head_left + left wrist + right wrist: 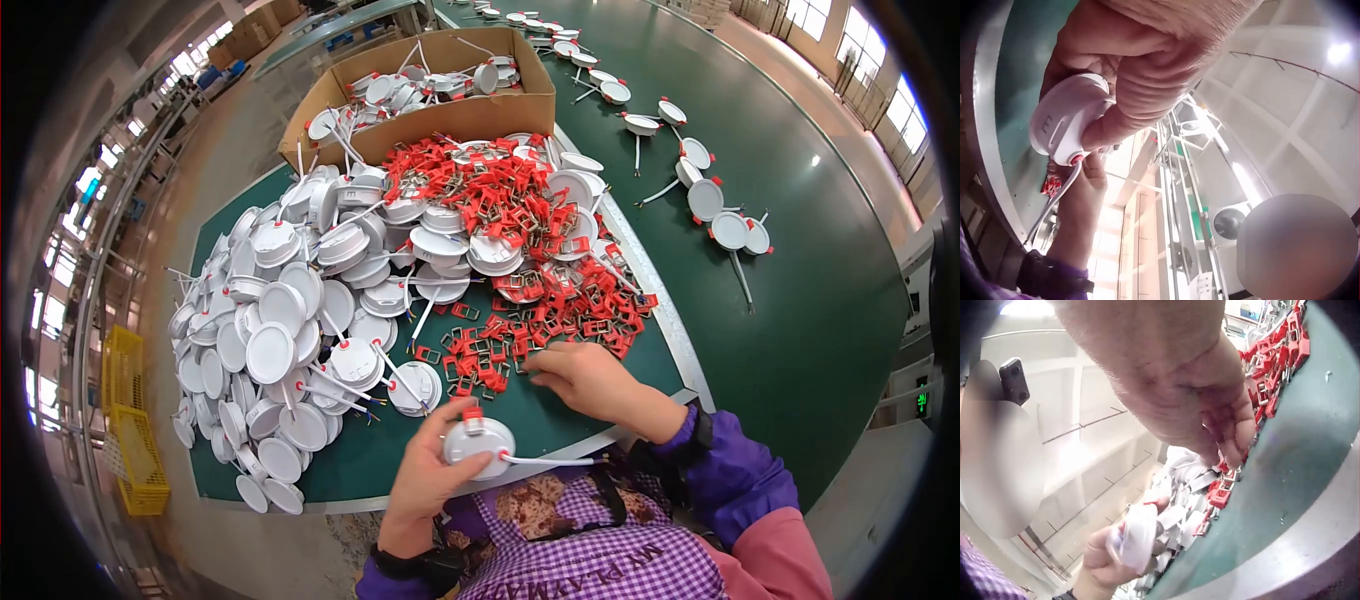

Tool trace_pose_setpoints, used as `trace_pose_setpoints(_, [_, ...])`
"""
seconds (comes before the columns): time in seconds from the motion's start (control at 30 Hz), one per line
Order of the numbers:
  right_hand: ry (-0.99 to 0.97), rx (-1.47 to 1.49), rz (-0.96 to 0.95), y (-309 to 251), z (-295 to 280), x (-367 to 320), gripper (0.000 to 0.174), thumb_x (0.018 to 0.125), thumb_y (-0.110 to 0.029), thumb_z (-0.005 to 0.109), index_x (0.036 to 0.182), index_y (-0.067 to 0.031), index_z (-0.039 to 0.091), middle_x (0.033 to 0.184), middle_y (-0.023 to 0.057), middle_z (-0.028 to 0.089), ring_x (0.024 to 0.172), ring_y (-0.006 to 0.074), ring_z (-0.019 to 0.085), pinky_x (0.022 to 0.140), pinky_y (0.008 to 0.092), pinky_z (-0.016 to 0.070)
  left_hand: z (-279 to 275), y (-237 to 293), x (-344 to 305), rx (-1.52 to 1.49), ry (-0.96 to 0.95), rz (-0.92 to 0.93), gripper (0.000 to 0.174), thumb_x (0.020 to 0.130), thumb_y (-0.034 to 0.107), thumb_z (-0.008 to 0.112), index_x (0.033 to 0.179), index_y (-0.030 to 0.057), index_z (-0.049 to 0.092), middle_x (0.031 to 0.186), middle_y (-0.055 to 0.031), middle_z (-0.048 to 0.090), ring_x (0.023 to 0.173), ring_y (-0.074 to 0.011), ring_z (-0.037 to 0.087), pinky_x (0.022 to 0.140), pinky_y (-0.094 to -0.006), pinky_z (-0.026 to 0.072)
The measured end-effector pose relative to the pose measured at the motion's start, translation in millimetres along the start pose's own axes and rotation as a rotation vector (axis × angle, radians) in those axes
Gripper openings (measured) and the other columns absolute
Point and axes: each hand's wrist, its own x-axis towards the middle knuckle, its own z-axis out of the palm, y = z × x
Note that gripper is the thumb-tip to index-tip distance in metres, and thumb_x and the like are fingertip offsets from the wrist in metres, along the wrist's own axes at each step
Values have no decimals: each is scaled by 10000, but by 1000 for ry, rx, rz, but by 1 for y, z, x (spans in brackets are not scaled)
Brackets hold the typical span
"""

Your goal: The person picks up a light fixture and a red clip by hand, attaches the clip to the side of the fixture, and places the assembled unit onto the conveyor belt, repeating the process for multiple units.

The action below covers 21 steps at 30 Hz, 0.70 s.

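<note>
My left hand (pixel 424 476) holds a round white downlight (pixel 486 447) over the table's front edge, thumb across its back. A red spring clip (pixel 472 416) sits on the downlight's far rim, and a white cable (pixel 550 461) runs out rightward from it. In the left wrist view the thumb presses on the downlight's housing (pixel 1065 125), beside the cable's red grommet. My right hand (pixel 584 380) reaches down to the near edge of a heap of red clips (pixel 560 310), fingers bent. Its fingertips are right at some clips (pixel 1219 495); I cannot tell whether they pinch one.
White downlights (pixel 270 352) lie heaped on the left of the green table (pixel 350 470). Behind the clips stands a cardboard box (pixel 470 112) with more downlights. Along the right runs a green belt (pixel 820 330) carrying scattered downlights (pixel 729 230). Yellow crates (pixel 135 450) stand at far left.
</note>
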Motion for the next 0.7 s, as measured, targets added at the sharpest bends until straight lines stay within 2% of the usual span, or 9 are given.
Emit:
trace_pose_setpoints(0.07, [-69,-120,19,-8,1,2,203,771,-145,624,945,-46,594,848,104,603,783,280,617,668,391,499,-6,4,-4,-61,62,26,576,720,-87,642,1241,31,426,1046,-89,585,936,-169,593,838,-301,479])
trace_pose_setpoints(0.17, [-86,-418,-180,-6,10,2,179,728,-102,581,867,2,537,778,112,572,701,287,614,604,364,515,-19,-7,-4,-551,174,43,508,730,-110,603,1184,25,421,1116,-107,521,982,-200,568,885,-338,466])
trace_pose_setpoints(0.2, [-91,-417,-185,-11,10,1,179,728,-102,581,867,2,537,778,112,572,701,287,614,604,364,515,-19,-10,-2,-555,179,45,508,730,-110,603,1184,25,421,1116,-107,521,982,-200,568,885,-338,466])
trace_pose_setpoints(0.27, [-262,-562,-44,-23,5,-3,178,710,-82,569,868,-7,535,783,116,580,655,288,617,554,362,514,-14,-16,1,-502,294,73,447,764,-53,593,1170,25,423,1026,-94,551,953,-204,587,870,-349,486])
trace_pose_setpoints(0.4, [-237,-547,1,-24,5,-12,130,743,-83,559,844,-4,537,742,132,577,611,295,610,535,371,510,-2,-17,8,-572,222,32,391,837,57,612,1182,24,431,1073,-111,565,994,-212,579,887,-369,477])
trace_pose_setpoints(0.47, [103,-213,95,-31,3,-17,99,790,-77,553,838,10,559,735,162,594,624,299,616,561,364,507,3,-22,11,-622,227,23,335,861,107,604,1150,25,458,1089,-117,572,1008,-215,578,881,-374,480])
trace_pose_setpoints(0.5, [98,-210,92,-40,0,-19,99,790,-77,553,838,10,559,735,162,594,624,299,616,561,364,507,6,-24,14,-691,255,27,319,852,81,611,1124,29,452,1064,-105,570,992,-210,579,877,-366,481])
trace_pose_setpoints(0.57, [198,261,230,-58,-8,-21,121,819,-81,562,887,18,580,755,178,611,648,302,623,577,356,499,15,-28,19,-720,289,34,286,837,35,620,1063,43,445,1025,-82,567,963,-196,579,853,-355,493])
trace_pose_setpoints(0.7, [230,372,270,-64,-3,-25,158,810,-67,586,943,15,604,768,163,626,650,278,628,581,323,490,39,-19,21,-571,334,32,320,808,-15,633,1073,25,458,1000,-66,572,918,-150,579,787,-308,512])
